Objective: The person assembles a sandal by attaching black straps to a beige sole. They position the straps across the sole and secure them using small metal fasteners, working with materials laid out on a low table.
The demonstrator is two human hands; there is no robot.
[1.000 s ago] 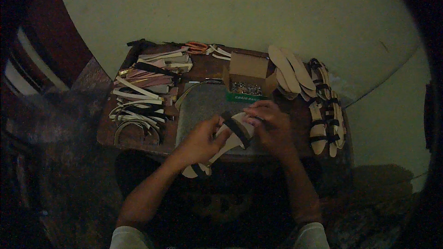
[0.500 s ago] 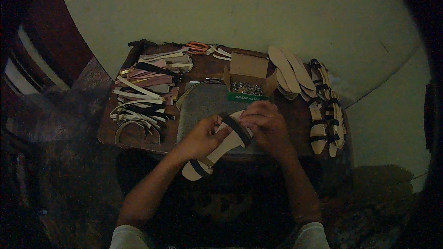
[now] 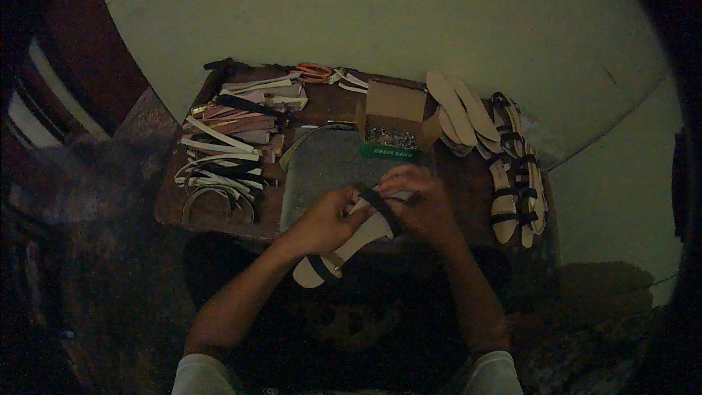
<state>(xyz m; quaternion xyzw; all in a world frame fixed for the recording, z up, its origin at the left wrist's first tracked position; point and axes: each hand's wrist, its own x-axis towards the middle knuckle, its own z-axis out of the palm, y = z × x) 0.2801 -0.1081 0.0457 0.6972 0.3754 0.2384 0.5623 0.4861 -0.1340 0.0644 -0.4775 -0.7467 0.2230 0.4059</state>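
One package only: a small brown cardboard box (image 3: 395, 121) sits open toward the back of the table (image 3: 219, 216), just beyond the grey mat. A green label strip (image 3: 389, 151) runs along its near side, lettering pale.

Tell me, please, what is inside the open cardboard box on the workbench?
The cardboard box holds a heap of small shiny metal pieces, too small to identify. Its walls hide whatever lies deeper.

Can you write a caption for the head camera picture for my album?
Both hands, left and right, hold a pale sandal and its dark strap over a small table.
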